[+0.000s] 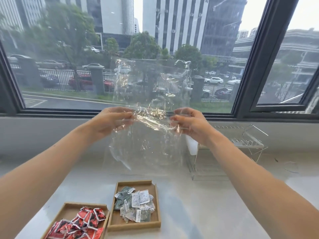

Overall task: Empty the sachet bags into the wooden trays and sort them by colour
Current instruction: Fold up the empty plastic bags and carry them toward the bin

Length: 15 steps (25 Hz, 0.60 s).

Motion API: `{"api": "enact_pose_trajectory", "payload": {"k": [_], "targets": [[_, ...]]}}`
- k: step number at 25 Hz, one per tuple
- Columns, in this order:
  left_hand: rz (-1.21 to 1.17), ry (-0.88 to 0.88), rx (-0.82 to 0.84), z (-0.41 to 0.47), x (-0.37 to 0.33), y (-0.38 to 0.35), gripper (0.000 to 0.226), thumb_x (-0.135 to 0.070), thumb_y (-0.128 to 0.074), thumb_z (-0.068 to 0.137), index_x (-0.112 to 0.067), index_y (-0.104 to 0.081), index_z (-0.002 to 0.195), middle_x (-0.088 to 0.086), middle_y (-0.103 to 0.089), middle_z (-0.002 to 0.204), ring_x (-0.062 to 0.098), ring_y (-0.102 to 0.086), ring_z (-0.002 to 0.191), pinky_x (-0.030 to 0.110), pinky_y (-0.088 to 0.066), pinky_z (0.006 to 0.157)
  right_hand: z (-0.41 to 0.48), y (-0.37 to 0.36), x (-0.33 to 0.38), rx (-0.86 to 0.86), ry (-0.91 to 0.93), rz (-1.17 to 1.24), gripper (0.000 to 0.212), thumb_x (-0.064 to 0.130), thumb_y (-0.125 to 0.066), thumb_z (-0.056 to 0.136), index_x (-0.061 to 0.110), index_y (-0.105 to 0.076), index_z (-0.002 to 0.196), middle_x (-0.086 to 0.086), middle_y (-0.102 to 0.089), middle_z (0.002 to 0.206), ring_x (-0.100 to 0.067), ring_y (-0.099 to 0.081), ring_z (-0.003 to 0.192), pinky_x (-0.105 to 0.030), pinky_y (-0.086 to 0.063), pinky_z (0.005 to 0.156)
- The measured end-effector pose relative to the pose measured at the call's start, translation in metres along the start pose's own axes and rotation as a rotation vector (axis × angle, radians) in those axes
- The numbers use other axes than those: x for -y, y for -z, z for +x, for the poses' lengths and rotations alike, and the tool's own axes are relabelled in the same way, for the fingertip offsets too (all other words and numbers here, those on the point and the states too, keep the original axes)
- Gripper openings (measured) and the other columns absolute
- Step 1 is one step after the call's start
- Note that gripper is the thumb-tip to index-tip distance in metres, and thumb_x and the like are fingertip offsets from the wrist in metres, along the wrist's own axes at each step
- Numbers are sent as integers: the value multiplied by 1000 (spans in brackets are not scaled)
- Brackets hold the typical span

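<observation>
bag [150,94]: clear | left tray [69,207] sachets [82,223]: red-black-white | right tray [119,221] sachets [136,202]: white, grey-green

**Tally from my screen**

I count two wooden trays: a nearer tray [69,207] of red sachets [82,221] and a farther tray [134,182] of grey-and-white sachets [136,202]. Both heaps overlap, so I'd guess roughly fifteen to twenty apiece. One clear bag [151,87], two hands, left hand [112,120] and right hand [188,121], and one wire rack [246,144].

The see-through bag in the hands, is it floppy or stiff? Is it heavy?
Probably floppy: the clear bag crumples and wrinkles where the left hand and right hand pinch it. Likely very light, since it looks empty. Perhaps slippery too, as it looks shiny.
</observation>
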State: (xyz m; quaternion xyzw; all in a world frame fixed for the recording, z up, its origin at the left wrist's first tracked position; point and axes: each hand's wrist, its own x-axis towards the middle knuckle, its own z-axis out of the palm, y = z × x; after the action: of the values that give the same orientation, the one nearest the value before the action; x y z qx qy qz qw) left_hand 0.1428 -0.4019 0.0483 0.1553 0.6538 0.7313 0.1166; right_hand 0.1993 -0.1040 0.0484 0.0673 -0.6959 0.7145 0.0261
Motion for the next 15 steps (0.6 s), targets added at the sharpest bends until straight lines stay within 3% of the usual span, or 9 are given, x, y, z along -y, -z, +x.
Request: {"api": "enact_pose_trajectory", "payload": {"k": [3, 7, 9, 13, 15], "targets": [[-21, -10, 51, -9, -17, 22, 33, -22, -83, 62, -14, -76, 92, 5, -75, 92, 12, -73, 75, 21, -59, 65, -5, -12, 22, -8, 22, 11, 32, -1, -65, 88, 2, -61, 119, -12, -73, 95, -18, -69, 72, -27, -57, 55], [-62, -39, 152, -23, -41, 57, 65, -25, -99, 43, -11, -76, 102, 9, -76, 100, 15, -74, 78, 23, -61, 65, -6, -32, 42, 15, 13, 76, 34, -4, -62, 89, 5, -61, 122, -14, -73, 99, -20, -67, 74, -30, -55, 63], [-65, -45, 195, -32, -50, 72, 79, -21, -99, 40, -12, -70, 113, 11, -73, 111, 16, -75, 81, 22, -60, 61, -8, -41, 49, 30, 5, 132, 35, -8, -57, 91, 7, -60, 123, -12, -74, 94, -17, -68, 68, -26, -58, 58], [11, -76, 226, -39, -62, 91, 81, -17, -99, 38, -17, -69, 113, 15, -72, 113, 12, -70, 67, 19, -58, 59, -13, -51, 56, 91, 31, 141, 37, -12, -54, 90, 9, -61, 119, -16, -74, 100, -13, -63, 57, -22, -56, 49], [40, -92, 234, -41, -60, 97, 72, -13, -98, 41, -12, -68, 107, 17, -74, 107, 14, -71, 66, 19, -58, 57, -13, -57, 56, 92, 54, 121, 29, -14, -52, 90, 9, -62, 104, -17, -75, 95, -14, -64, 58, -21, -53, 45]]}}
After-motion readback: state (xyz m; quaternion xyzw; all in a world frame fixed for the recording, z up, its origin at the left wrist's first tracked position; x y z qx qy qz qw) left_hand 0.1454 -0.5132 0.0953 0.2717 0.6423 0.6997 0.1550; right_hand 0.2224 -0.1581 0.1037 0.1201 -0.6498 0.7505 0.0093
